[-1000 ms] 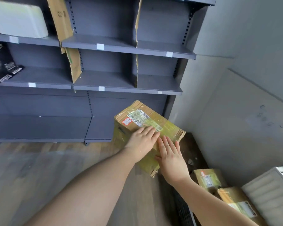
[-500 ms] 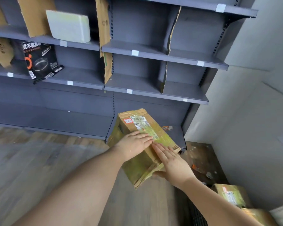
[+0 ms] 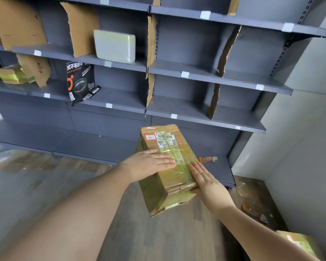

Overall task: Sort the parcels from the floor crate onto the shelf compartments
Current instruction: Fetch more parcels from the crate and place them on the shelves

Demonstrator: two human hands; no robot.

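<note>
We hold a cardboard parcel up in the air in front of the grey shelf unit, below its lowest divided compartments and above the wooden floor; the box is oblong, brown, wrapped over in yellowish clear tape that wrinkles along its edges, and its near bottom corner is crushed and frayed; on the top face, at the far end, sit a white shipping label with barcodes and a small red-bordered sticker with a handwritten mark we cannot read; the box is tilted, far end higher than the near end. Our left hand lies flat on the top face from the left side, fingers straight and pressed together, pointing right across the tape; our right hand presses against the right side near the lower end, fingers extended and slightly fanned, the thumb tucked under the box edge; both forearms are bare and reach forward from the bottom of the view. On the shelves behind stand a white padded parcel and a black printed box, each in its own compartment between cardboard dividers; another taped parcel shows at the lower right corner.
</note>
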